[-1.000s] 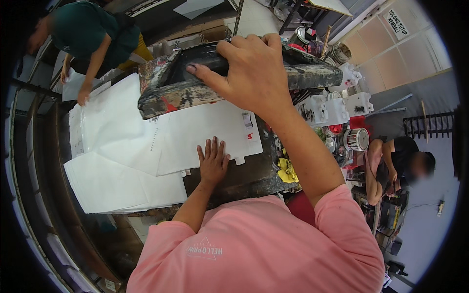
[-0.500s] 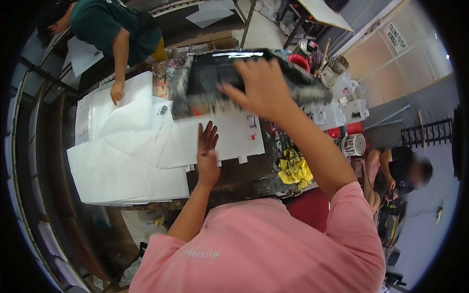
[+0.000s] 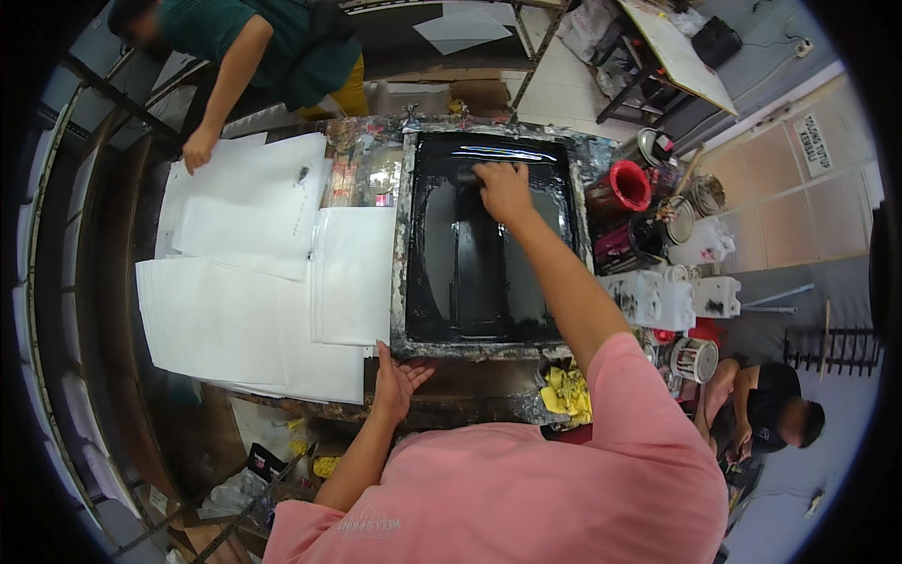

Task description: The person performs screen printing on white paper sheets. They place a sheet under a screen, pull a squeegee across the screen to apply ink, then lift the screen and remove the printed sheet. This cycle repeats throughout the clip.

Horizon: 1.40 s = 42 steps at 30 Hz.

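A screen-printing frame (image 3: 398, 226) lies flat on the table before me, its mesh coated in wet black ink. My right hand (image 3: 505, 191) reaches over the far half of the mesh, fingers curled round a dark, ink-covered handle that looks like a squeegee (image 3: 467, 177); its blade hardly stands out from the ink. Just below the frame's near left corner, my left hand (image 3: 402, 383) is open, palm up, fingertips by the frame's underside; whether they touch it I cannot tell. White sheets (image 3: 353, 273) lie against the frame's left side, partly overlapped by a larger stack (image 3: 225, 320).
Across the table at left, a co-worker's hand (image 3: 199, 148) touches another white stack (image 3: 249, 202). Right of the frame stand a red container (image 3: 628, 186), white jugs (image 3: 676, 301) and a paint can (image 3: 695, 360). A yellow crumpled cloth (image 3: 567, 393) lies near my right arm. Another person (image 3: 775, 404) sits at right.
The frame has come down from a tilted, blurred position to lie flat. My right hand has closed on the squeegee; my left hand has moved nearer me. The co-worker's hand has shifted on the sheets.
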Each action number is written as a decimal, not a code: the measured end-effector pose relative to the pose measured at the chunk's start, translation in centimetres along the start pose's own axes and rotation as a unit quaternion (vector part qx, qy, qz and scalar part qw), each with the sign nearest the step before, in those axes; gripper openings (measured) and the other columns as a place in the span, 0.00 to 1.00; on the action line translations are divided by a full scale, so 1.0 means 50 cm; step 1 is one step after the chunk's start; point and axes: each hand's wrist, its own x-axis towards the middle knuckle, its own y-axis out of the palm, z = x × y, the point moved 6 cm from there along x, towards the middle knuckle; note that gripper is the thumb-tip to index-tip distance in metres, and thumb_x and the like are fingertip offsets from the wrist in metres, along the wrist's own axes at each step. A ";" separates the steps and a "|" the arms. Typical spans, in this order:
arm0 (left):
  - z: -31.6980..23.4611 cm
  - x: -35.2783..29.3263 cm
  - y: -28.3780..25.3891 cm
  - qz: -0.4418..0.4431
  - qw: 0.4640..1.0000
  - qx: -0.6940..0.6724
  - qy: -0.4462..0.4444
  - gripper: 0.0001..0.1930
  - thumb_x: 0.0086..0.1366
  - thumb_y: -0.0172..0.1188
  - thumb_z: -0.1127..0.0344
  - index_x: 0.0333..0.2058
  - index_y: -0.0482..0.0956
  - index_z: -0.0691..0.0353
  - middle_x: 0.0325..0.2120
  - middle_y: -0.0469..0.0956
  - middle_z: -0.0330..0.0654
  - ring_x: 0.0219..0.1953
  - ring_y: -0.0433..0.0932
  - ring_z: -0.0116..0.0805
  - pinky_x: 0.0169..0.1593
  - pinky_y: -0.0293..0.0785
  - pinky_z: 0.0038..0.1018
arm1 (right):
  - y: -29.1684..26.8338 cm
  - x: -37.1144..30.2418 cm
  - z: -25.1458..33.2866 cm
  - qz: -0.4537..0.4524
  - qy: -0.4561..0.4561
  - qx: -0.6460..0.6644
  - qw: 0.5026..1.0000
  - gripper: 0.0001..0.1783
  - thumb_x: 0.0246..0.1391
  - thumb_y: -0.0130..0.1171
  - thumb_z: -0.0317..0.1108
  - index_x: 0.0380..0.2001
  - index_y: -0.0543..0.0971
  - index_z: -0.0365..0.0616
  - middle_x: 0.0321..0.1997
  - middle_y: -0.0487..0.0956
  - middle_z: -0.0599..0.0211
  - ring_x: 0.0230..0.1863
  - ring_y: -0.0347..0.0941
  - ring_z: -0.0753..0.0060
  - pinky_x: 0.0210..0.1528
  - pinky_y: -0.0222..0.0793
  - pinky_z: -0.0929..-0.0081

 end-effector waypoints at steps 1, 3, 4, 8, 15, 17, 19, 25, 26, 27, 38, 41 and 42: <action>0.001 -0.002 0.000 0.000 1.000 0.002 0.000 0.59 0.71 0.46 0.19 0.72 0.51 0.77 0.60 0.72 0.64 0.63 0.77 0.58 0.66 0.78 0.51 | 0.014 0.036 -0.008 0.012 -0.002 -0.015 1.000 0.19 0.60 0.62 0.31 0.54 0.83 0.53 0.52 0.85 0.66 0.59 0.79 0.56 0.67 0.62 0.37; 0.002 -0.010 0.000 0.002 1.000 0.012 -0.003 0.58 0.71 0.46 0.20 0.72 0.51 0.76 0.59 0.72 0.63 0.61 0.78 0.58 0.66 0.79 0.52 | 0.049 0.088 -0.031 0.004 -0.012 -0.043 0.999 0.17 0.61 0.62 0.32 0.53 0.83 0.54 0.51 0.85 0.67 0.58 0.80 0.56 0.68 0.60 0.34; 0.010 -0.013 -0.003 -0.017 1.000 -0.009 -0.001 0.53 0.73 0.47 0.22 0.68 0.57 0.75 0.54 0.75 0.61 0.56 0.81 0.56 0.64 0.80 0.51 | 0.061 0.102 -0.033 0.026 -0.007 -0.053 0.998 0.16 0.60 0.63 0.33 0.52 0.83 0.54 0.51 0.85 0.67 0.58 0.80 0.57 0.68 0.61 0.34; 0.015 -0.008 -0.004 -0.007 0.999 0.000 0.041 0.44 0.76 0.48 0.26 0.58 0.66 0.73 0.45 0.78 0.56 0.51 0.82 0.51 0.62 0.82 0.52 | 0.067 0.087 -0.027 0.072 0.013 -0.025 0.997 0.16 0.60 0.65 0.37 0.52 0.82 0.55 0.52 0.85 0.66 0.58 0.80 0.56 0.65 0.61 0.35; 0.001 -0.001 0.005 0.065 0.996 0.015 0.064 0.47 0.76 0.47 0.26 0.60 0.64 0.77 0.49 0.78 0.60 0.56 0.82 0.54 0.62 0.82 0.49 | -0.022 -0.177 0.088 0.096 -0.007 -0.009 0.995 0.17 0.58 0.65 0.37 0.51 0.81 0.56 0.49 0.85 0.67 0.57 0.80 0.59 0.66 0.58 0.35; -0.010 -0.016 0.024 0.098 0.993 0.012 0.070 0.48 0.76 0.46 0.26 0.63 0.64 0.76 0.54 0.78 0.63 0.57 0.82 0.55 0.66 0.79 0.47 | -0.066 -0.279 0.146 0.158 0.006 0.005 0.987 0.25 0.57 0.68 0.37 0.58 0.78 0.53 0.53 0.82 0.66 0.59 0.78 0.58 0.69 0.59 0.36; -0.016 -0.020 0.030 0.112 0.991 0.015 0.068 0.48 0.76 0.45 0.26 0.64 0.65 0.76 0.55 0.78 0.63 0.59 0.81 0.55 0.68 0.76 0.47 | -0.118 -0.391 0.206 0.154 -0.002 -0.001 0.988 0.24 0.56 0.68 0.36 0.56 0.79 0.53 0.51 0.82 0.67 0.58 0.77 0.58 0.66 0.59 0.38; 0.020 0.039 0.008 0.145 0.989 -0.004 0.033 0.59 0.72 0.51 0.22 0.75 0.44 0.75 0.65 0.69 0.65 0.67 0.74 0.56 0.72 0.71 0.46 | -0.124 -0.500 0.244 0.167 0.042 0.021 0.985 0.26 0.56 0.68 0.33 0.59 0.78 0.52 0.56 0.81 0.67 0.60 0.75 0.58 0.69 0.58 0.37; 0.031 0.057 0.001 0.157 0.987 -0.012 0.017 0.61 0.71 0.52 0.22 0.75 0.41 0.75 0.66 0.67 0.65 0.68 0.73 0.56 0.73 0.71 0.46 | -0.118 -0.503 0.244 0.148 0.038 0.019 0.988 0.27 0.55 0.68 0.33 0.60 0.78 0.52 0.57 0.81 0.67 0.61 0.75 0.58 0.70 0.57 0.36; 0.045 0.080 -0.014 0.166 0.986 -0.021 0.003 0.63 0.70 0.53 0.21 0.76 0.37 0.74 0.67 0.65 0.65 0.68 0.72 0.57 0.73 0.70 0.46 | -0.110 -0.501 0.245 0.130 0.031 0.018 0.991 0.28 0.55 0.68 0.33 0.60 0.78 0.53 0.58 0.80 0.67 0.62 0.75 0.58 0.70 0.57 0.36; 0.059 0.071 -0.030 0.040 0.998 0.004 -0.056 0.65 0.69 0.53 0.21 0.76 0.34 0.75 0.70 0.60 0.65 0.70 0.68 0.57 0.74 0.70 0.47 | 0.023 -0.349 0.167 0.023 0.019 -0.012 0.999 0.21 0.59 0.61 0.29 0.57 0.80 0.52 0.51 0.81 0.68 0.58 0.76 0.58 0.68 0.61 0.31; 0.047 0.065 -0.020 0.062 0.996 0.021 -0.052 0.64 0.69 0.52 0.21 0.77 0.36 0.73 0.72 0.55 0.66 0.71 0.67 0.56 0.73 0.70 0.48 | 0.050 -0.187 0.090 0.030 0.040 -0.051 0.997 0.22 0.58 0.65 0.31 0.56 0.81 0.54 0.54 0.81 0.70 0.59 0.76 0.60 0.68 0.60 0.33; 0.046 0.063 -0.021 0.061 0.997 0.020 -0.051 0.62 0.70 0.52 0.21 0.77 0.38 0.72 0.71 0.58 0.65 0.70 0.68 0.55 0.73 0.71 0.48 | 0.048 -0.150 0.076 0.029 0.037 -0.055 0.997 0.21 0.59 0.65 0.32 0.56 0.80 0.55 0.54 0.81 0.71 0.58 0.76 0.60 0.68 0.60 0.34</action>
